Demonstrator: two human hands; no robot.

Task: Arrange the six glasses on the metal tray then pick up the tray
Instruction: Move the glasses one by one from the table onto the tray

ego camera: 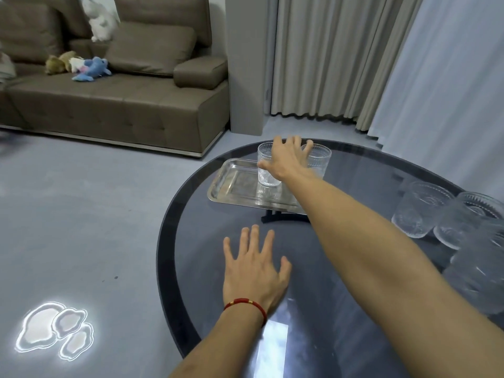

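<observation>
A metal tray lies on the far left part of a round dark glass table. Two clear ribbed glasses stand at the tray's right end, the left glass and the right glass. My right hand reaches over them. Its thumb is on the near side of the left glass and its index finger on the far side, while the other fingers spread toward the right glass's rim. My left hand lies flat on the table with fingers apart. More glasses cluster at the table's right edge, blurred.
A brown sofa with plush toys stands on the floor to the far left. Curtains hang behind the table. The table's black base shows through the glass under the tray. Grey floor lies to the left.
</observation>
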